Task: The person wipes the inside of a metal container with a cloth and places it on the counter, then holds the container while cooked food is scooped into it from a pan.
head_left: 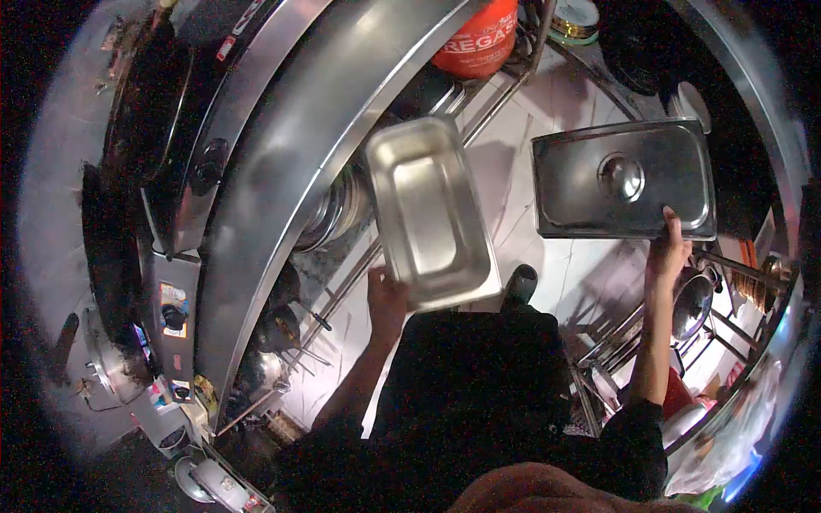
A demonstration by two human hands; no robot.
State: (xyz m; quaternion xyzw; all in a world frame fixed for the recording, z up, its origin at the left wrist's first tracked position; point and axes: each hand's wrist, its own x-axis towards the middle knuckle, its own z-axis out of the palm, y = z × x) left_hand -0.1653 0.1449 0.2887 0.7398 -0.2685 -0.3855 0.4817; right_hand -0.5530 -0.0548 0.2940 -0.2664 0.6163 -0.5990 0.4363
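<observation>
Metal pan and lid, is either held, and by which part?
Both: left hand holds the metal pan at its near left corner; right hand holds the lid by its near edge, toward the right.

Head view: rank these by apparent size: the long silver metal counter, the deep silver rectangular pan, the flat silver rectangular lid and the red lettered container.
1. Counter
2. Pan and lid: too alike to rank
3. Red container, by its visible part; the frame's top edge cuts it off
</observation>
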